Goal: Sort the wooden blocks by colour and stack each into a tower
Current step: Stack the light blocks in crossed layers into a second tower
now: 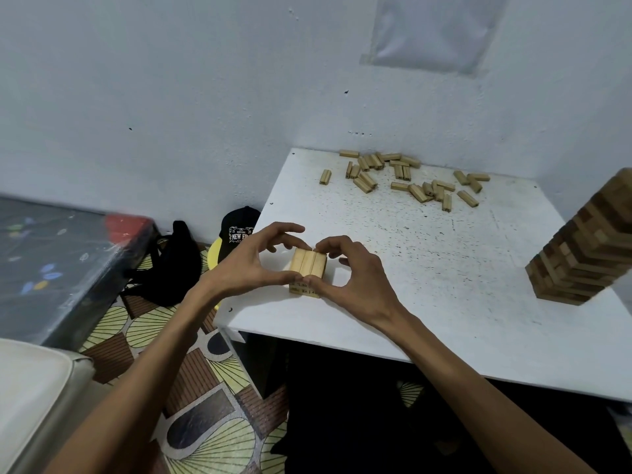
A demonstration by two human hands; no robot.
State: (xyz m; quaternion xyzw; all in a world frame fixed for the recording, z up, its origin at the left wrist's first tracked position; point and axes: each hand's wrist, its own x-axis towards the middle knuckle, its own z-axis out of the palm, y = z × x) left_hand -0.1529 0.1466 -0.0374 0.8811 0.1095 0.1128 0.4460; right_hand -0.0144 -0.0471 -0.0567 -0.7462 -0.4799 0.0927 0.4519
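By the tabletop's (444, 268) front-left corner sits the low stack of pale blocks (307, 265). The left hand (249, 265) and right hand (355, 282) both curl round it, thumbs pinching its near end and forefingers its far end. Its top three blocks point away from the person, so the next layer likely goes crosswise. The loose pale blocks (403, 176) lie well apart along the far edge, nearer the right hand.

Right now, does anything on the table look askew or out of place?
The tall tower at the right edge of the table seems to lean, though the wide lens may exaggerate. Loose blocks lie scattered by the wall. The small stack between the left hand and right hand looks square.
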